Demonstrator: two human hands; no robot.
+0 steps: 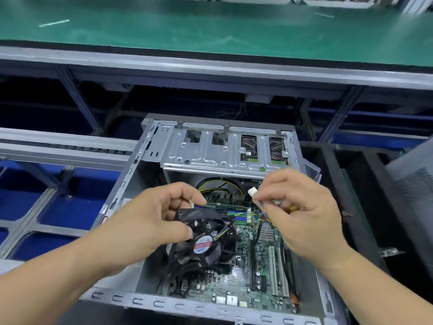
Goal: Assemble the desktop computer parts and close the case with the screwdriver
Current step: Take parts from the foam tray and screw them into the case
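Open grey metal computer case (150,160) lies under both hands, green motherboard (262,261) inside. Left hand (150,221) grips a black square cooling fan (206,240) by its upper edge, thumb on the frame, fingers curled behind. Right hand (302,212) pinches thin coloured wires (263,211); their small white plastic connector (252,191) juts just beyond thumb and forefinger.
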